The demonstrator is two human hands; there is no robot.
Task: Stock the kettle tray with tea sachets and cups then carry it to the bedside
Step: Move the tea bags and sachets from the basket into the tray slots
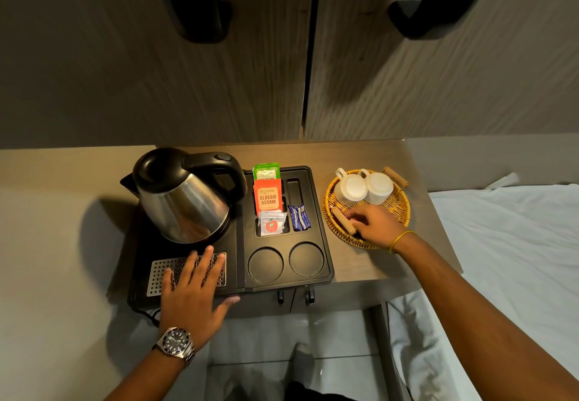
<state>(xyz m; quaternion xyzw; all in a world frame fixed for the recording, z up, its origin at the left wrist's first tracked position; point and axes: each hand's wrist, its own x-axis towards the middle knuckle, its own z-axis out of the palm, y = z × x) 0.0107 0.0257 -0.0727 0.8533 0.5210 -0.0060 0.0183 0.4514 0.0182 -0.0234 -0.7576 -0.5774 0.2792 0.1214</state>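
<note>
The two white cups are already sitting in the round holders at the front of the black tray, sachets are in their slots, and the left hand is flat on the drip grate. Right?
Not quite. The head view shows the two white cups upside down in the wicker basket beside the black tray; its round holders are empty. Sachets are slotted, and the left hand rests flat on the drip grate.

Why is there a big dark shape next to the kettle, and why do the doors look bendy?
In the head view, light from the right throws the kettle's shadow leftward over the table; the steel shows soft glare. The wide-angle lens curves the cupboard doors and smears their edges.
</note>
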